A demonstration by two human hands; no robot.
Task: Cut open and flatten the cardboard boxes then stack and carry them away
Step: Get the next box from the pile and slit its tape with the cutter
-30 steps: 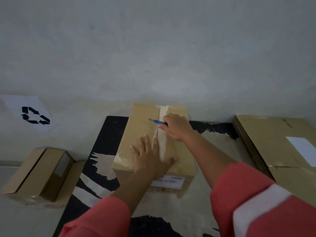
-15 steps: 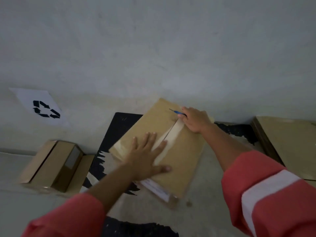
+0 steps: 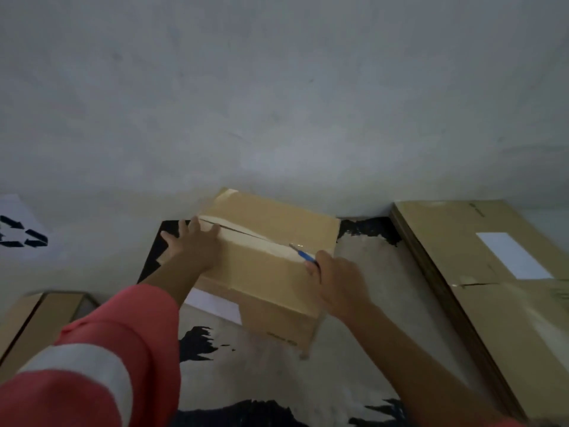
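Now right hand (image 3: 338, 280) grips blue-handled cutter (image 3: 303, 254) over taped cardboard box (image 3: 271, 272).

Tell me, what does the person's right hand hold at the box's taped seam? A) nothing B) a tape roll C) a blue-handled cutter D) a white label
C: the right hand grips a blue-handled cutter, its blade on the tape of the box, while the left hand presses flat on the box top.

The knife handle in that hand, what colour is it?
Blue. The knife held by the right hand shows in the head view.
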